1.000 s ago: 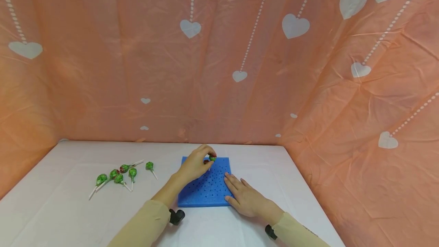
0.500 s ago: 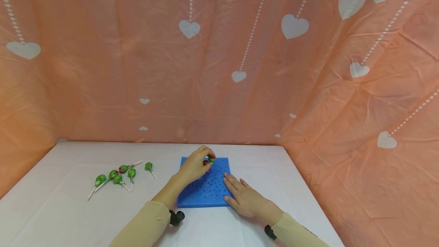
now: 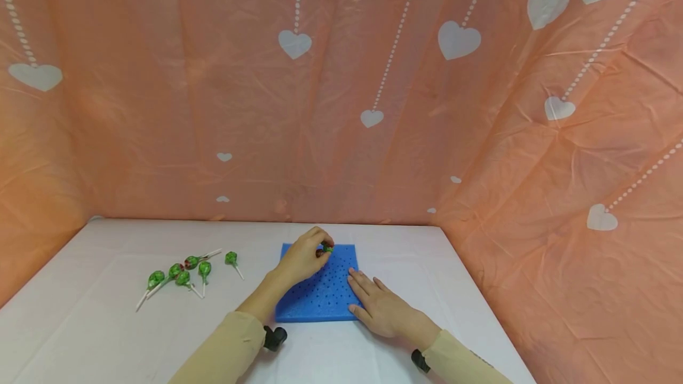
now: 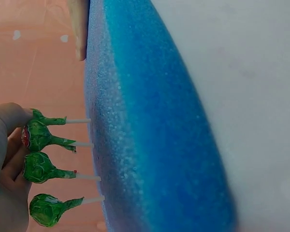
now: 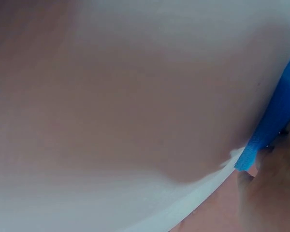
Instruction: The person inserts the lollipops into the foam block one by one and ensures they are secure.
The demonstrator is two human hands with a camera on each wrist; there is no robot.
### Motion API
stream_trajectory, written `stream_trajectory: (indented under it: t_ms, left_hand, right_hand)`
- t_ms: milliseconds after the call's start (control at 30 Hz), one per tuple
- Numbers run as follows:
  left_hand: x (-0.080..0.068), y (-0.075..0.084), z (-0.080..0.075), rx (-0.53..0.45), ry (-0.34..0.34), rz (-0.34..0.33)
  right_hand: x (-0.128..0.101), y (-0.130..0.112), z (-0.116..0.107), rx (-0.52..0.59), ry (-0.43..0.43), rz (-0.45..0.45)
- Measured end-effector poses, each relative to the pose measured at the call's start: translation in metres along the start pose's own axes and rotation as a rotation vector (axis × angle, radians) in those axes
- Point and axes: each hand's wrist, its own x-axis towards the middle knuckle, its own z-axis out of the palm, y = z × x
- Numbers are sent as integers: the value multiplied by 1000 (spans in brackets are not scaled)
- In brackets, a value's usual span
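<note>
A blue foam board [image 3: 320,295] full of small holes lies on the white table. My left hand [image 3: 322,248] reaches over its far edge and pinches the green wrapped head of a lollipop [image 3: 327,249] whose stick is in the foam. In the left wrist view several green lollipops [image 4: 38,166] stand side by side with their sticks in the board [image 4: 150,121], and my fingers [image 4: 7,145] are on the upper ones. My right hand [image 3: 373,304] lies flat, fingers straight, on the board's near right corner. The right wrist view shows only that blue corner [image 5: 275,121] and part of the hand.
Several loose green lollipops [image 3: 184,271] lie on the white table [image 3: 107,325] to the left of the board. An orange curtain with white hearts [image 3: 341,105] closes the back and both sides.
My left hand has sunk slightly with the lollipop, bringing its head closer to the board. The right hand has not moved.
</note>
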Motion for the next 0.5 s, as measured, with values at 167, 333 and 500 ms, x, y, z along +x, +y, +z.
stream_trajectory:
  t_ms: [167,333,500]
  left_hand:
    - [0,0,1,46,-23,-32]
    - [1,2,0,57,-42,-46]
    - [1,4,-2,64,-53,-43]
  right_hand:
    - [0,0,1,-3,2,1]
    - [0,0,0,0,1,3]
    - [0,0,0,4,-3,5]
